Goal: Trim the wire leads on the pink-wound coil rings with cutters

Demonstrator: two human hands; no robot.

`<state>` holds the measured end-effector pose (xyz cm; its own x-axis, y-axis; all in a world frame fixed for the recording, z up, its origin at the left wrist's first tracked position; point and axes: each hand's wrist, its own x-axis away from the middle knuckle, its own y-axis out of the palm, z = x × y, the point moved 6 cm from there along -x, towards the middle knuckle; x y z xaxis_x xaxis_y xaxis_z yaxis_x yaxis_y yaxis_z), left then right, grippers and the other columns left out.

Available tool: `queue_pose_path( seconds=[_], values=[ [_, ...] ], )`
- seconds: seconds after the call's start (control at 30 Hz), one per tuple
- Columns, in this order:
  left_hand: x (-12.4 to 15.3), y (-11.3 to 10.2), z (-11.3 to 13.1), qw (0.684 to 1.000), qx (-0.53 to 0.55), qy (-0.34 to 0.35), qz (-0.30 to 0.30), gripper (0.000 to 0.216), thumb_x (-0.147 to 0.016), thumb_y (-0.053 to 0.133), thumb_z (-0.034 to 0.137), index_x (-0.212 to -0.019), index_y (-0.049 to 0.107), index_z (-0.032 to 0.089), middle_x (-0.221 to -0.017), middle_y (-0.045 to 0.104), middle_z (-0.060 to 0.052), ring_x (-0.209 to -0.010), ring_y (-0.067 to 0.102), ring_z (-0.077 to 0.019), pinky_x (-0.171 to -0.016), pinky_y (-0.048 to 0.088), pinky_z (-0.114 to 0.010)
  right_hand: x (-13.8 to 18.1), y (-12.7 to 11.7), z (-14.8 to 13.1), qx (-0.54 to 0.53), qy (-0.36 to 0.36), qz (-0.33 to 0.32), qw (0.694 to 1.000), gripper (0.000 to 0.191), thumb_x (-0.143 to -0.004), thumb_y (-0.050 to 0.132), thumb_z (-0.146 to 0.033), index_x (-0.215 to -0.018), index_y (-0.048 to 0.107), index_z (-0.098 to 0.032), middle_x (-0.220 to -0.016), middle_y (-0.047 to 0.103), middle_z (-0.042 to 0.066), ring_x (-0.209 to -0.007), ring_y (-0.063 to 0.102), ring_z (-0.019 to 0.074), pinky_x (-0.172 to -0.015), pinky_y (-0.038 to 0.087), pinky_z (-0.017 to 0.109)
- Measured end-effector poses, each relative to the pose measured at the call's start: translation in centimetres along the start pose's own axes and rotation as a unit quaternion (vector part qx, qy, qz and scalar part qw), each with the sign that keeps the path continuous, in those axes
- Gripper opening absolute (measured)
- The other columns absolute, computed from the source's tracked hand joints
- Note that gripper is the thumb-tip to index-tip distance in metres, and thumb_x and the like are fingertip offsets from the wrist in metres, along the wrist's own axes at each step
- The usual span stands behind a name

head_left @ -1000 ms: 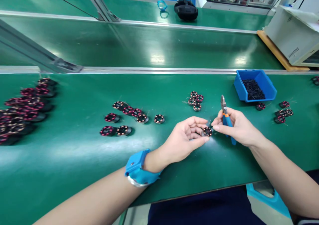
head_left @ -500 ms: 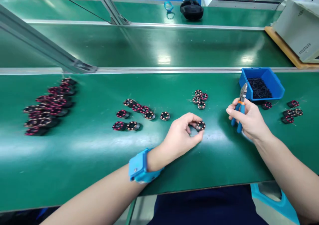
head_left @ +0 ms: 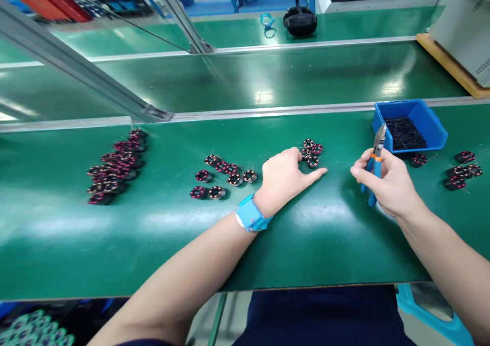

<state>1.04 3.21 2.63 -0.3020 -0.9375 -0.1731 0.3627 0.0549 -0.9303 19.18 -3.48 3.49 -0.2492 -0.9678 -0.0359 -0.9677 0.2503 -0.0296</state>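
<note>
My left hand (head_left: 285, 175), with a blue wrist strap (head_left: 250, 214), reaches over a small cluster of motor stators (head_left: 313, 162). Its thumb and forefinger are spread apart around the near edge of the cluster, and nothing shows held between them. These stators are short black rings with copper and pink windings and thin wire ends. Part of another stator (head_left: 267, 161) peeks out behind the hand. My right hand (head_left: 386, 182) grips diagonal cutters (head_left: 373, 167) with blue and orange handles, jaws pointing up, above the bench.
Several stators (head_left: 217, 193) stand left of my hand, and a larger pile (head_left: 115, 175) lies farther left. A blue bin (head_left: 436, 131) of thin black pieces is at the right, with more stators (head_left: 455, 182) beside it. A metal rail (head_left: 268, 112) runs behind.
My left hand has let go of the stator it held and moved up to the cluster. My right hand still holds the cutters. The view has shifted a little left.
</note>
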Motion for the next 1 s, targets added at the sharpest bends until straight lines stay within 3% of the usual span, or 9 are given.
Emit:
queue_pose_path(
  seconds=[0.13,0.3,0.53,0.63,0.7,0.77,0.83,0.9,1.0],
  values=[
    [0.2,0.3,0.5,0.998,0.056,0.036,0.003,0.020,-0.075,0.064,0.036,-0.073,0.058,0.017,-0.066,0.062,-0.002,-0.061,0.057,-0.0163,-0.058,0.038,-0.027,0.3,0.9,0.9,0.018,0.063,-0.081,0.995,0.027,-0.064,0.074,-0.029,-0.078,0.053,-0.020,-0.075,0.063,0.001,-0.057,0.052,0.0105,-0.055,0.043,0.027],
    [3.7,-0.1,1.9,0.962,0.230,0.144,-0.002,0.012,-0.071,0.064,0.026,-0.075,0.058,0.016,-0.065,0.058,0.001,-0.059,0.054,-0.0112,-0.056,0.041,-0.023,1.3,2.8,2.3,0.040,0.145,-0.177,0.973,0.027,-0.067,0.073,-0.033,-0.080,0.054,-0.019,-0.069,0.061,0.000,-0.055,0.053,0.0117,-0.051,0.043,0.027],
    [4.6,-1.8,2.5,0.934,0.261,0.242,0.004,0.021,-0.071,0.065,0.024,-0.088,0.059,0.015,-0.077,0.061,-0.003,-0.071,0.057,-0.0146,-0.065,0.047,-0.026,1.4,3.3,1.8,0.032,0.112,-0.176,0.978,0.031,-0.065,0.077,-0.032,-0.073,0.049,-0.019,-0.065,0.054,-0.004,-0.056,0.050,0.0102,-0.053,0.041,0.026],
    [3.3,-4.1,0.4,0.956,0.187,0.210,0.086,0.030,-0.070,0.061,0.019,-0.099,0.058,0.013,-0.092,0.061,-0.007,-0.081,0.058,-0.0180,-0.069,0.050,-0.029,1.4,2.9,2.1,0.032,0.121,-0.160,0.979,0.029,-0.068,0.074,-0.032,-0.078,0.050,-0.020,-0.069,0.054,-0.002,-0.059,0.054,0.0122,-0.055,0.044,0.027],
    [2.2,-4.9,-1.3,0.978,0.086,0.162,0.100,0.038,-0.072,0.057,0.016,-0.109,0.057,0.013,-0.108,0.058,-0.011,-0.091,0.058,-0.0215,-0.075,0.051,-0.033,1.4,2.7,2.3,0.031,0.126,-0.156,0.979,0.029,-0.068,0.073,-0.033,-0.080,0.050,-0.020,-0.073,0.056,-0.001,-0.063,0.057,0.0138,-0.058,0.047,0.029],
    [1.1,-4.5,-2.6,0.989,-0.018,0.137,0.055,0.043,-0.075,0.056,0.016,-0.117,0.056,0.013,-0.117,0.056,-0.013,-0.100,0.056,-0.0260,-0.083,0.050,-0.038,1.4,2.6,2.5,0.033,0.127,-0.158,0.979,0.029,-0.069,0.074,-0.033,-0.081,0.050,-0.020,-0.075,0.057,0.000,-0.065,0.058,0.0148,-0.060,0.048,0.030],
    [0.5,-3.5,-3.3,0.988,-0.080,0.132,-0.004,0.037,-0.078,0.056,0.018,-0.114,0.059,0.012,-0.113,0.060,-0.014,-0.101,0.056,-0.0284,-0.086,0.049,-0.042,1.5,2.6,2.5,0.036,0.127,-0.161,0.978,0.028,-0.070,0.073,-0.032,-0.081,0.050,-0.020,-0.075,0.057,0.000,-0.066,0.058,0.0153,-0.061,0.049,0.031],
    [0.2,-2.8,-3.8,0.988,-0.089,0.121,-0.040,0.029,-0.081,0.054,0.019,-0.107,0.063,0.012,-0.104,0.064,-0.013,-0.096,0.058,-0.0273,-0.083,0.049,-0.040,1.5,2.6,2.6,0.037,0.128,-0.161,0.978,0.027,-0.071,0.072,-0.031,-0.081,0.050,-0.019,-0.075,0.056,0.000,-0.067,0.059,0.0154,-0.062,0.049,0.031],
    [0.0,-2.9,-4.7,0.992,-0.082,0.087,-0.039,0.021,-0.081,0.055,0.023,-0.097,0.065,0.014,-0.095,0.068,-0.011,-0.089,0.062,-0.0262,-0.082,0.049,-0.040,1.5,2.6,2.6,0.034,0.132,-0.166,0.977,0.026,-0.071,0.071,-0.030,-0.081,0.049,-0.019,-0.075,0.055,-0.001,-0.067,0.058,0.0150,-0.063,0.048,0.032]
  ],
)
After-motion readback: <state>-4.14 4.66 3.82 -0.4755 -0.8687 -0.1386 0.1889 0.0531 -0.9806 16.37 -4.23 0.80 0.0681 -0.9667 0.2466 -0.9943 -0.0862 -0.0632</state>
